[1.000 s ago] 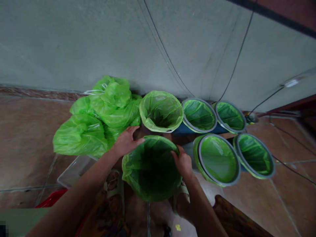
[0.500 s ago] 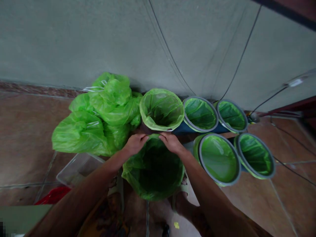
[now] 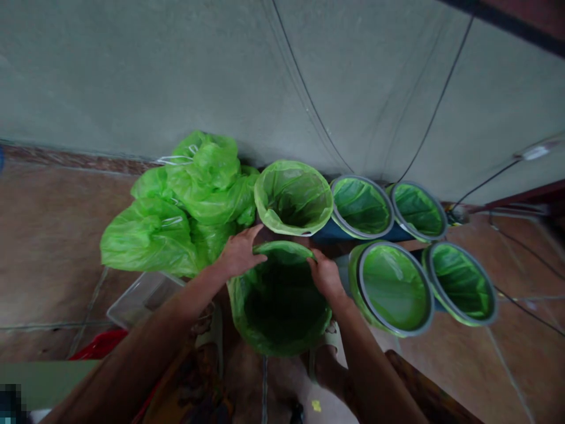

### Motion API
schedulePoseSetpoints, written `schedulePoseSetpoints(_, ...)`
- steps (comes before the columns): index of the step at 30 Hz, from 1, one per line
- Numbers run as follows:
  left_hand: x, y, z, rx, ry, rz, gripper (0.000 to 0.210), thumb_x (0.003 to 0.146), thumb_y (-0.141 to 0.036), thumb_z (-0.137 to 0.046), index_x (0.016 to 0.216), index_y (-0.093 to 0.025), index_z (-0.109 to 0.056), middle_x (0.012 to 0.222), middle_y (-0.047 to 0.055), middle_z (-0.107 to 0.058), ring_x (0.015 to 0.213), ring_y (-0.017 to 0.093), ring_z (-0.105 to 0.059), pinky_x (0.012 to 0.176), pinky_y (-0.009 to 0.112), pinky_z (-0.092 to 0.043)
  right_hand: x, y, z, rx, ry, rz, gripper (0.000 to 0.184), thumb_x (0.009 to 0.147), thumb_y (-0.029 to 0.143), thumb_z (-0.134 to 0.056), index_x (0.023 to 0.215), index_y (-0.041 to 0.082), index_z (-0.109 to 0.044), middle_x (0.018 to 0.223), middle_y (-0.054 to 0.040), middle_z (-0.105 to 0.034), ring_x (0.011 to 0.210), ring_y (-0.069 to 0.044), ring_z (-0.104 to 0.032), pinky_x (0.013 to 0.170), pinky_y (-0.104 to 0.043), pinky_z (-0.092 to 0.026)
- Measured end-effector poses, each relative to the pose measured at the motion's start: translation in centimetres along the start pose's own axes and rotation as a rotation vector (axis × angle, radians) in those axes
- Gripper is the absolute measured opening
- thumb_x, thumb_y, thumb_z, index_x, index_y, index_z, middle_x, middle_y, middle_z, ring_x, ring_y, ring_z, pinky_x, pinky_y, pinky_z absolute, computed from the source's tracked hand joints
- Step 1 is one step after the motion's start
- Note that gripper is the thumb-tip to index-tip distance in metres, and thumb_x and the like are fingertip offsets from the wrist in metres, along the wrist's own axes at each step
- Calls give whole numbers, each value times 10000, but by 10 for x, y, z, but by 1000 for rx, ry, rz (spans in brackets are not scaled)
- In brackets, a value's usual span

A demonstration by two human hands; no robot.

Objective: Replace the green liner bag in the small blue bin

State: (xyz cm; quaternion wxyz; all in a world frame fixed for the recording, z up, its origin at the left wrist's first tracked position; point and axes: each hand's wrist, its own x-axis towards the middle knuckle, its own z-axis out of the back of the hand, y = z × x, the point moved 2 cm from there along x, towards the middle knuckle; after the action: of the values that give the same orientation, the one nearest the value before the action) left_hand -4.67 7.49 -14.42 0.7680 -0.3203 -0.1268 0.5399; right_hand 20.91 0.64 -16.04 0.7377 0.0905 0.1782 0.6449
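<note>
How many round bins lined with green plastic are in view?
6. Back row by the plain grey wall: left bin, middle bin, right bin. Front row: near bin between left hand and right hand, then centre bin and end bin rightward. Others may be hidden.

Dim, cool light lies over the wall; its source cannot be told. Shadow fills the near bin at 6 o'clock, while the bags at 9 o'clock glow brightest. Glare streaks the liner at 4 o'clock, and the floor pales at 5. The fitting toward 3 is blurred. Wide-angle stretch skews the edges; blocky pixels cover the 8 o'clock corner; fine detail is soft.
</note>
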Motion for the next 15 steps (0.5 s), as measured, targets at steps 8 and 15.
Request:
schedulePoseSetpoints(8, -49, 17, 17, -227, -200, 326, 486, 950, -460, -457, 1257, -122, -622, 1253, 151, -700, 1085, 246, -692, 964, 367, -533, 4, 37, 14, 135, -251, 265, 301, 970, 245, -493, 1178, 171, -698, 1168, -127, -727, 1097, -259, -646, 1017, -421, -481)
schedulePoseSetpoints(15, -59, -8, -13, 6, -11, 437, 470, 1043, -379, -273, 1093, -167, -690, 1008, 115, -770, 984, 237, -731, 870, 319, -526, 62, 69, -6, 87, 163, 562, 259, 997, 277, -532, 1141, 215, -737, 1145, -76, -754, 1079, -224, -688, 1004, -373, -493)
